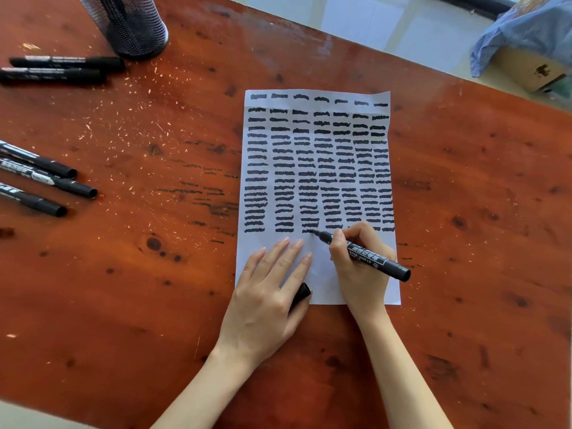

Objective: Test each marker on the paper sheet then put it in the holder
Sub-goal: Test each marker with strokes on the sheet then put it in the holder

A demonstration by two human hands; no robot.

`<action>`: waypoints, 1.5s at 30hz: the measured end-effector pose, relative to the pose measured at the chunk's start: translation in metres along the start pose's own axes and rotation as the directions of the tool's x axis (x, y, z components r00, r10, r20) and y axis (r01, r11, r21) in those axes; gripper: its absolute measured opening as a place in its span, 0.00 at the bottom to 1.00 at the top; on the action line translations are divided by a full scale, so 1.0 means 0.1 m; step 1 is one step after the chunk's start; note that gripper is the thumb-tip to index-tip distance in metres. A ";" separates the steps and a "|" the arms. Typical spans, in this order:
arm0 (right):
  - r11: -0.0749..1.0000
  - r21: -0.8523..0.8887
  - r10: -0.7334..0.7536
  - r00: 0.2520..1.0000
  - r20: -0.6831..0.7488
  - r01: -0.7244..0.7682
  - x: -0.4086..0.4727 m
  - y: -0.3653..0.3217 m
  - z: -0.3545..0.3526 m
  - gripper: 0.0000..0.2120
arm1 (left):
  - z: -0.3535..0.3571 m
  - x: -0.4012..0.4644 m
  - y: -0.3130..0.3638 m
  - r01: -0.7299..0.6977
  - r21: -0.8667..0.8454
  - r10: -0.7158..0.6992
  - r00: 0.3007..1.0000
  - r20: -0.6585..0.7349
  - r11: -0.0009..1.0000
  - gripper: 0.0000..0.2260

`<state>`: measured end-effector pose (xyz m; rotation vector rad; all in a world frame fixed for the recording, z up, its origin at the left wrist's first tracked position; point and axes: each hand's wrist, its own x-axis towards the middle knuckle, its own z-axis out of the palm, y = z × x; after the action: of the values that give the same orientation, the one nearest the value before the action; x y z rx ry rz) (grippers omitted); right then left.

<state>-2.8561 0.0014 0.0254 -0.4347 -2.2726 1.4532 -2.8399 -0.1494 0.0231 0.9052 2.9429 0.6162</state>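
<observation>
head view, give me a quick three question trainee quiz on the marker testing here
1. True or false: the marker in the right hand is capped.
2. What does the left hand do? A) presses flat on the paper sheet B) lifts the holder C) hangs idle off the table
3. Fill in: the marker tip touches the ____ .

Key
1. False, the tip is bare.
2. A; a black cap pokes out under the thumb side.
3. paper sheet
</observation>
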 end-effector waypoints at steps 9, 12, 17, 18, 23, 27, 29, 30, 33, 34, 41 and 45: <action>1.000 -0.005 -0.017 1.000 -0.023 0.017 0.00 0.00 0.00 0.11 | 0.00 0.00 0.00 -0.003 0.001 0.003 1.000 -0.004 1.000 0.20; 1.000 -0.001 -0.018 0.999 -0.032 0.018 0.00 0.00 0.01 0.10 | 0.00 0.00 0.00 -0.003 0.003 0.003 1.000 -0.003 1.000 0.20; 1.000 0.004 -0.029 0.999 -0.040 0.030 0.00 0.00 0.01 0.10 | -0.01 0.00 0.00 -0.005 0.004 0.005 1.000 -0.004 1.000 0.20; 0.999 0.004 -0.032 0.999 -0.039 0.032 0.00 0.00 0.01 0.10 | 0.00 0.00 0.00 -0.004 0.004 0.004 1.000 -0.005 1.000 0.20; 0.999 0.001 -0.042 0.998 -0.040 0.042 -0.01 0.01 0.01 0.11 | 0.01 -0.01 0.00 -0.002 0.004 0.002 1.000 -0.002 1.000 0.20; 0.999 0.008 -0.043 0.998 -0.044 0.044 -0.01 0.02 0.02 0.11 | 0.01 -0.01 0.00 -0.003 0.002 0.003 1.000 0.000 1.000 0.20; 0.999 0.014 -0.039 0.998 -0.054 0.040 -0.01 0.03 0.02 0.11 | 0.01 -0.01 0.00 -0.002 -0.002 0.002 1.000 0.004 1.000 0.20; 0.999 0.038 -0.028 0.998 -0.063 0.030 -0.01 0.03 0.02 0.11 | 0.02 -0.01 0.00 -0.001 -0.003 0.001 1.000 0.004 1.000 0.20; 0.982 0.184 0.069 0.993 -0.091 -0.051 0.02 0.03 -0.02 0.10 | 0.02 -0.01 0.00 -0.001 -0.008 0.001 1.000 -0.003 1.000 0.20; 0.971 0.224 0.100 0.991 -0.094 -0.077 0.03 0.02 -0.03 0.10 | 0.02 -0.01 0.00 -0.001 -0.013 0.001 1.000 -0.003 1.000 0.20; 0.899 0.401 0.209 0.977 -0.046 -0.174 0.09 -0.02 -0.10 0.11 | 0.01 -0.01 -0.02 0.019 -0.064 -0.017 0.999 0.030 0.998 0.20; 0.864 0.448 0.268 0.963 -0.019 -0.231 0.11 -0.08 -0.11 0.10 | -0.07 0.03 -0.02 0.075 -0.174 -0.052 0.990 0.131 0.982 0.20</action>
<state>-2.8609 0.0116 0.0391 -0.6453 -1.7896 1.9791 -2.8445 -0.1516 0.0293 0.7979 2.7403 0.7745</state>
